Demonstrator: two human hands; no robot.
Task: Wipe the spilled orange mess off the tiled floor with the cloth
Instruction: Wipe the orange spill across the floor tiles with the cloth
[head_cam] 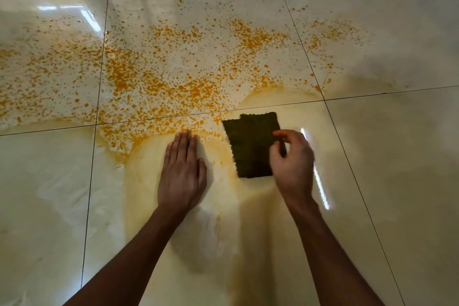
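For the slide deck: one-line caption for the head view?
Left hand flat on the tiled floor, right hand at the dark cloth, orange mess beyond.

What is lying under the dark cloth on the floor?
The dark cloth lies flat on a pale smeared tile, beside the orange mess. The floor directly beneath it is covered, so unseen.

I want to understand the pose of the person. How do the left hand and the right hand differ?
The left hand lies flat on the wet floor, fingers straight and together; the right hand has its fingers curled. The left hand touches no cloth; the right hand is at the right edge of the dark cloth. Both are bare and near the orange mess.
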